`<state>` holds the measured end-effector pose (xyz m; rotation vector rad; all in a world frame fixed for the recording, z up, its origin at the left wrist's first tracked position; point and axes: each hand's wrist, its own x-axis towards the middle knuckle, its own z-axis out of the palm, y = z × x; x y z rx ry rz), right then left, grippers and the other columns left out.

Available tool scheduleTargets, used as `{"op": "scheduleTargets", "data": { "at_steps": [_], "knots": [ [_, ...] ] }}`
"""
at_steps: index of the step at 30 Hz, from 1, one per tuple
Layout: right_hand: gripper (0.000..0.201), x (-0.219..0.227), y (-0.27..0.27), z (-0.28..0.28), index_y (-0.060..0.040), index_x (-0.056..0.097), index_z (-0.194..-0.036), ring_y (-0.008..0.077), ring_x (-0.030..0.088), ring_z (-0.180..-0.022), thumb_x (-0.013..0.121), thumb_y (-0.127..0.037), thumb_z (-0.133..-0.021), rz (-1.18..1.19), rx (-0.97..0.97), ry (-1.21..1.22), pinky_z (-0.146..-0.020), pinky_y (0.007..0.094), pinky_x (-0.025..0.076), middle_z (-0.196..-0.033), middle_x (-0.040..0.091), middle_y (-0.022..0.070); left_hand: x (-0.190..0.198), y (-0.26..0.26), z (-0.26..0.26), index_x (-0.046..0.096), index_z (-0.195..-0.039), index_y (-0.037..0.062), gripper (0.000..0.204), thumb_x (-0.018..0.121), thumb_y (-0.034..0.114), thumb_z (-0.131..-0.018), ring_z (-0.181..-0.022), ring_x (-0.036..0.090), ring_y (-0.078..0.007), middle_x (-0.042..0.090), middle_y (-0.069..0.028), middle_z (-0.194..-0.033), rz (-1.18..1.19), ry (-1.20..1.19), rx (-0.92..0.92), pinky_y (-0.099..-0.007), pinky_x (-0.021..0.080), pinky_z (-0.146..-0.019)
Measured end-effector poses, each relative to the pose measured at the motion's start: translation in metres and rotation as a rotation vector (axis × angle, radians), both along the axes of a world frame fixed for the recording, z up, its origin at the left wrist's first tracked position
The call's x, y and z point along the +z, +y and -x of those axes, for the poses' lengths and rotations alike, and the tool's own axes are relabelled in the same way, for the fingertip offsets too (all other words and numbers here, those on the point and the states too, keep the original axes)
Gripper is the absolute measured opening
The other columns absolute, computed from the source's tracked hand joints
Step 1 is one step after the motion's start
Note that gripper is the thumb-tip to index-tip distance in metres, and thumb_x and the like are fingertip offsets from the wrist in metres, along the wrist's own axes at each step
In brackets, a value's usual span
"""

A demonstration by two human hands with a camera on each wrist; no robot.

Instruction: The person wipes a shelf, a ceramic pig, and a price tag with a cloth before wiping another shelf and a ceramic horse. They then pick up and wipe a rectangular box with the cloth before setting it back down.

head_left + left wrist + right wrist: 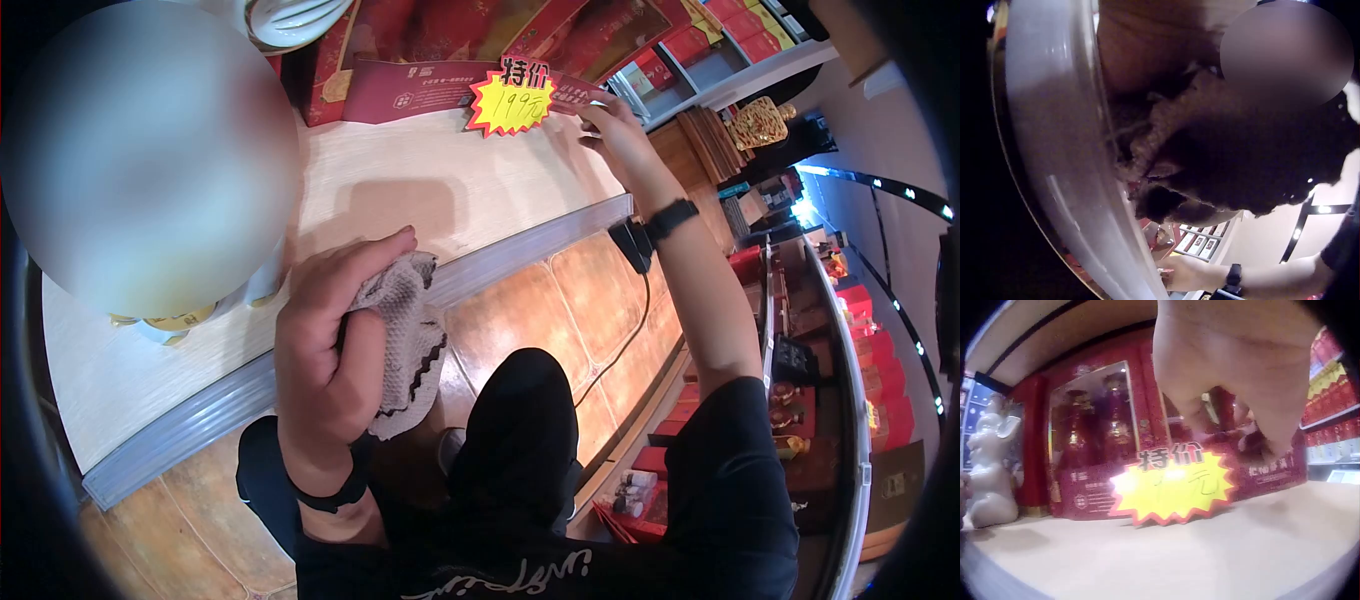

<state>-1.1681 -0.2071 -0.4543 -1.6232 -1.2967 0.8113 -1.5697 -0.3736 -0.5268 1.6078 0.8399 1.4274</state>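
A grey-brown waffle-weave cloth (410,335) with a dark scalloped edge is bunched in my left hand (325,320), fingers curled round it, at the near edge of the pale shelf (400,160). In the left wrist view the cloth (1222,150) is a dark shape over the view. My right hand (622,145) reaches to the right end of a red gift box (415,92), its fingers loosely bent at the front face. Beside those fingers a yellow starburst price tag (512,102) stands against the box. In the right wrist view bottles show behind the box's windows.
A white glossy figurine (992,465) stands left of the box. A large blurred patch covers the head view's upper left. Clear plastic edging (540,240) runs along the shelf front. A black cable (625,350) hangs to the tiled floor (520,310). Stocked shelves line the right.
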Motion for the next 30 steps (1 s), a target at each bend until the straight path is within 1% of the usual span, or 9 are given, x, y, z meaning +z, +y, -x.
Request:
{"op": "scheduleTargets", "data": {
  "at_steps": [5, 7, 11, 14, 16, 21, 25, 26, 30],
  "knots": [
    [0.042, 0.016, -0.089, 0.077, -0.0009, 0.048, -0.144, 0.0164, 0.06, -0.104, 0.061, -0.015, -0.107, -0.337, 0.302, -0.257, -0.088, 0.0347, 0.055, -0.13, 0.058, 0.0113, 0.009, -0.004, 0.003, 0.07, -0.13, -0.0025, 0.053, 0.044, -0.007, -0.084, -0.119, 0.064, -0.0349, 0.071, -0.0195, -0.127, -0.048, -0.036, 0.01, -0.0402, 0.046, -0.11],
    [0.068, 0.017, -0.151, 0.136, -0.0054, 0.038, -0.153, 0.0254, 0.062, -0.116, 0.072, -0.036, -0.103, -0.368, 0.629, -0.347, -0.096, 0.0395, 0.055, -0.153, 0.043, 0.0203, 0.017, -0.009, 0.007, 0.061, -0.139, -0.0038, 0.053, 0.051, -0.006, -0.087, -0.126, 0.06, -0.0366, 0.062, -0.0234, -0.139, -0.102, -0.037, 0.023, -0.0429, 0.045, -0.112],
    [0.078, 0.021, -0.202, 0.202, -0.0045, 0.053, -0.154, 0.0502, 0.058, -0.127, 0.087, -0.026, -0.086, -0.622, 1.014, -0.595, -0.108, 0.0538, 0.052, -0.15, 0.043, 0.03, 0.023, -0.031, 0.005, 0.043, -0.152, -0.005, 0.06, 0.058, -0.004, -0.093, -0.135, 0.053, -0.0395, 0.053, -0.0273, -0.145, -0.174, -0.18, -0.031, -0.0459, 0.044, -0.114],
    [0.073, 0.031, -0.186, 0.218, -0.0028, 0.055, -0.152, 0.0478, 0.06, -0.125, 0.081, -0.009, -0.083, -0.656, 0.931, -0.7, -0.106, 0.0522, 0.052, -0.147, 0.051, 0.0292, 0.04, -0.048, 0.008, 0.046, -0.147, -0.0065, 0.051, 0.057, 0.003, -0.097, -0.134, 0.055, -0.0389, 0.056, -0.0278, -0.142, -0.094, -0.402, 0.018, -0.0468, 0.045, -0.113],
    [0.073, 0.044, -0.157, 0.222, -0.0018, 0.055, -0.151, 0.046, 0.06, -0.125, 0.078, -0.004, -0.082, -0.71, 0.899, -0.71, -0.107, 0.0514, 0.05, -0.145, 0.056, 0.0274, 0.056, -0.054, 0.049, 0.048, -0.145, -0.0068, 0.049, 0.056, 0.011, -0.1, -0.133, 0.056, -0.039, 0.058, -0.0287, -0.139, -0.225, 0.007, 0.222, -0.0476, 0.046, -0.111],
    [0.056, 0.111, -0.091, 0.27, 0.0012, 0.049, -0.15, 0.0242, 0.064, -0.125, 0.067, 0.0, -0.098, -1.039, 0.704, -0.61, -0.105, 0.0366, 0.052, -0.136, 0.064, 0.0164, 0.041, -0.047, 0.077, 0.05, -0.151, 0.0004, 0.052, 0.061, 0.018, -0.104, -0.142, 0.052, -0.0358, 0.055, -0.0231, -0.151, -0.291, 0.094, 0.884, -0.0494, 0.038, -0.12],
    [0.049, 0.11, -0.064, 0.318, 0.0019, 0.052, -0.147, 0.0156, 0.064, -0.121, 0.07, -0.01, -0.104, -0.891, 0.623, -0.341, -0.104, 0.03, 0.051, -0.128, 0.069, 0.009, 0.038, -0.028, 0.069, 0.035, -0.163, 0.0012, 0.078, 0.074, 0.015, -0.097, -0.144, 0.047, -0.0391, 0.043, -0.0239, -0.158, 0.016, 0.23, 0.928, -0.0456, 0.041, -0.117],
    [0.043, 0.099, -0.06, 0.323, 0.0007, 0.058, -0.135, 0.0415, 0.069, -0.111, 0.072, -0.017, -0.097, -0.847, 0.607, -0.248, -0.098, 0.0425, 0.053, -0.12, 0.068, 0.0242, 0.035, -0.025, 0.068, 0.033, -0.165, 0.0024, 0.08, 0.075, 0.015, -0.097, -0.146, 0.046, -0.0395, 0.041, -0.0238, -0.16, 0.085, 0.201, 0.884, -0.0449, 0.04, -0.119],
    [0.042, 0.089, -0.08, 0.31, -0.0011, 0.059, -0.134, 0.0384, 0.067, -0.117, 0.069, -0.002, -0.094, -0.776, 0.555, -0.44, -0.1, 0.041, 0.052, -0.123, 0.067, 0.0221, 0.04, -0.025, 0.078, 0.033, -0.165, 0.003, 0.077, 0.072, 0.015, -0.099, -0.151, 0.042, -0.0409, 0.039, -0.0265, -0.163, 0.282, 0.083, 0.783, -0.045, 0.039, -0.122]
  ]
}}
